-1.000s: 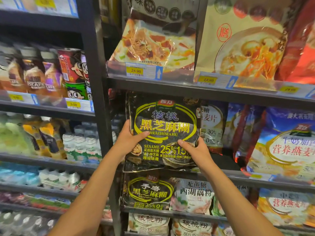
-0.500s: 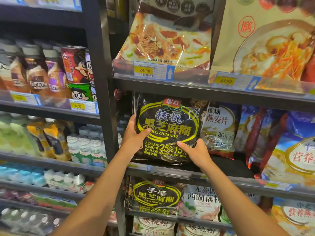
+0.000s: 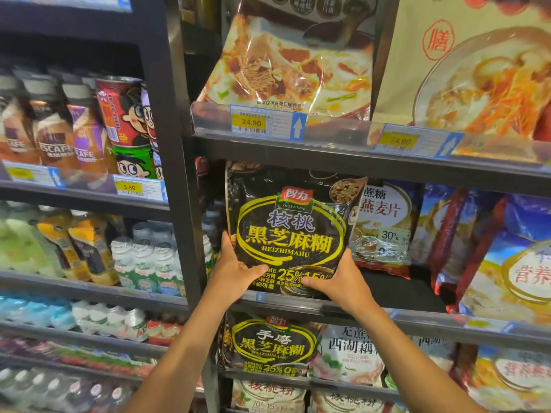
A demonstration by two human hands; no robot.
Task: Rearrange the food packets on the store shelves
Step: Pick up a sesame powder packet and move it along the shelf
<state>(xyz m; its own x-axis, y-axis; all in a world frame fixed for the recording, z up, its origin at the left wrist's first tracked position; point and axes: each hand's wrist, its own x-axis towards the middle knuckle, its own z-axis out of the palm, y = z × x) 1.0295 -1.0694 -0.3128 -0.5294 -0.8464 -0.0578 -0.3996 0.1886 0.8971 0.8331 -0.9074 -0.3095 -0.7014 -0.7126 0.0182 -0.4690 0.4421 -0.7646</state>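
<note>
Both hands, the left hand [image 3: 235, 271] and right hand [image 3: 340, 281], pinch the lower corners of the black sesame paste packet [image 3: 290, 231], standing upright at the left end of the middle shelf [image 3: 387, 315]. To seat it well, I judge it should slide straight back, label forward, beside the oat flakes packet [image 3: 384, 222].

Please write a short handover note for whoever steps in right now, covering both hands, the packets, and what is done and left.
Left hand: grips the lower left edge of the black sesame packet.
Right hand: grips its lower right corner.
Packet: upright at the left end of the middle shelf, its bottom at the shelf's front lip, beside the oat packet.
Done: packet is in its slot, facing out.
Left: probably seat it fully, let go, then fill the bare gap to the right of it on that shelf.
</note>
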